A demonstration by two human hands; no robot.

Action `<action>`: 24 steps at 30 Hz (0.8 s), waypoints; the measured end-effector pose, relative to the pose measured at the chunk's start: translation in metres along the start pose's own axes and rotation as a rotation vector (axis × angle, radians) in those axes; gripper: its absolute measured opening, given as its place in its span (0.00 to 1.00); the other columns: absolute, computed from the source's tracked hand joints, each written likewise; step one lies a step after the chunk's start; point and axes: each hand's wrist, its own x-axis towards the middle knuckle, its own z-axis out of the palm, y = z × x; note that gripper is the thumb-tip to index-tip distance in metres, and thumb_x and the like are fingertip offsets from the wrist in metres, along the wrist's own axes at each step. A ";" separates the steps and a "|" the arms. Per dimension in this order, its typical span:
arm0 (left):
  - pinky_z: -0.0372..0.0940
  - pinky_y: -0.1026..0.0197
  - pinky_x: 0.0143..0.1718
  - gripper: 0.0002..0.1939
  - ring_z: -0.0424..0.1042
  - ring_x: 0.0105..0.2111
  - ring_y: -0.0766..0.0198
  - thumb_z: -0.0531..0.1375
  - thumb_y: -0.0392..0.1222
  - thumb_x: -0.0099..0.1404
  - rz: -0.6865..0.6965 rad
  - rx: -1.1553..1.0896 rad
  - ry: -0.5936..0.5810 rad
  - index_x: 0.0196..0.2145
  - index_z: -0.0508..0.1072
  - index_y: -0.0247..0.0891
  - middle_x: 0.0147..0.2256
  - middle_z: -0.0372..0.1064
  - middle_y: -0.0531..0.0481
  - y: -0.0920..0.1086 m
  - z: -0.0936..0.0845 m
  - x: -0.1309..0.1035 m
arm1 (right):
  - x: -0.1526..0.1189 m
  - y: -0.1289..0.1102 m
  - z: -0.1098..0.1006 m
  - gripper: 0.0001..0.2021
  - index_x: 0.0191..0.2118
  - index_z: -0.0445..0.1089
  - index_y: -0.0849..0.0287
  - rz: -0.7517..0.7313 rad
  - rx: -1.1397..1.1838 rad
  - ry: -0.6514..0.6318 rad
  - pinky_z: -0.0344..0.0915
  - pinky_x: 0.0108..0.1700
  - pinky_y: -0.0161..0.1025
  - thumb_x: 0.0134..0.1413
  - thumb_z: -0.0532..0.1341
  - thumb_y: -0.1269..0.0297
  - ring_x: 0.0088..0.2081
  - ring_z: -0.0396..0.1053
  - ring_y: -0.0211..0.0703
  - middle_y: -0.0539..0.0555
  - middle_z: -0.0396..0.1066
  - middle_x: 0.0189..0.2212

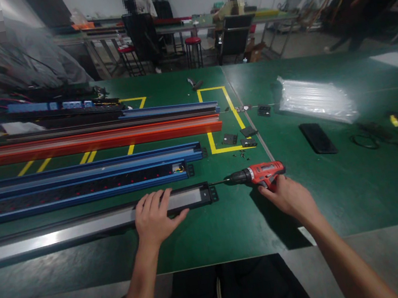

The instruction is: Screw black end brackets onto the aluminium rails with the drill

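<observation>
My right hand (295, 200) is wrapped around the grip of a red and black cordless drill (265, 172). The drill lies level, its long thin bit (220, 182) pointing left with the tip at the end of a long black rail (188, 198) with a silver strip along it. Whether the tip touches a screw is too small to see. A black end bracket (213, 194) with holes sits on that rail end. My left hand (157, 217) grips the rail from above near this end, fingers over the far edge and thumb along the near side.
Beyond lie blue rails (110, 167) and red rails (85, 140). Black end plates (230, 139) and small screws (242, 154) lie behind the drill. A black phone (318, 138), plastic-wrapped strips (317, 97) and cables (384, 131) are at right. People sit at a far bench.
</observation>
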 end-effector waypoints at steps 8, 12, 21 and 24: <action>0.63 0.42 0.55 0.36 0.75 0.48 0.43 0.62 0.67 0.62 -0.003 -0.018 0.000 0.56 0.75 0.35 0.47 0.77 0.36 0.000 0.000 0.000 | -0.002 -0.001 -0.002 0.32 0.47 0.70 0.66 -0.023 0.002 0.014 0.68 0.39 0.47 0.64 0.51 0.38 0.41 0.78 0.61 0.70 0.77 0.41; 0.63 0.42 0.55 0.35 0.75 0.48 0.43 0.62 0.67 0.62 -0.012 -0.015 -0.004 0.56 0.74 0.37 0.47 0.77 0.37 0.000 0.001 -0.001 | -0.001 -0.001 -0.002 0.32 0.48 0.70 0.67 -0.020 -0.015 0.001 0.68 0.40 0.46 0.65 0.51 0.38 0.42 0.78 0.61 0.71 0.77 0.41; 0.62 0.43 0.56 0.35 0.75 0.49 0.43 0.62 0.67 0.62 -0.026 -0.015 -0.025 0.57 0.73 0.40 0.48 0.77 0.38 0.000 0.000 -0.001 | -0.001 -0.001 -0.001 0.34 0.47 0.71 0.69 -0.014 0.007 0.014 0.67 0.38 0.48 0.63 0.51 0.37 0.41 0.78 0.64 0.72 0.77 0.40; 0.62 0.42 0.56 0.36 0.75 0.48 0.43 0.63 0.67 0.61 -0.027 -0.024 -0.029 0.58 0.73 0.40 0.47 0.77 0.38 -0.001 -0.001 -0.001 | -0.001 0.000 0.000 0.34 0.47 0.72 0.68 -0.026 0.025 0.037 0.66 0.37 0.48 0.62 0.50 0.37 0.40 0.77 0.64 0.72 0.78 0.39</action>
